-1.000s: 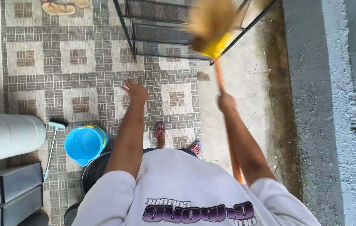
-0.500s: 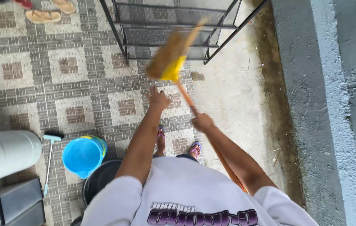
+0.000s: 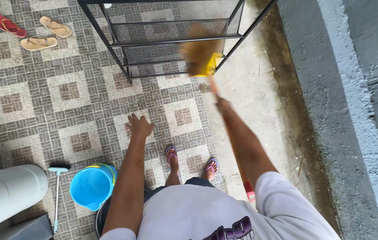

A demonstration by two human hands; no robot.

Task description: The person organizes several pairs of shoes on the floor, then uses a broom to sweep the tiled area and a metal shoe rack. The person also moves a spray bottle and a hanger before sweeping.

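My right hand [image 3: 222,106] grips the orange handle of a broom [image 3: 201,57], whose straw head with a yellow band is blurred in front of the black wire shelf rack [image 3: 171,42]. The handle's lower red end [image 3: 249,194] shows by my right side. My left hand [image 3: 139,126] hangs free over the patterned tile floor [image 3: 64,98], fingers spread, holding nothing. My feet in purple flip-flops [image 3: 171,156] stand on the tiles below my hands.
A blue bucket [image 3: 92,186] and a small light-blue brush [image 3: 57,195] sit at lower left beside a white fan [image 3: 7,193]. Red and tan sandals [image 3: 42,34] lie at upper left. A bare concrete strip [image 3: 260,106] and grey wall [image 3: 353,111] run along the right.
The broom head has swung from left of centre back up and right toward the rack. My left hand has let go of the handle and dropped away to the left.
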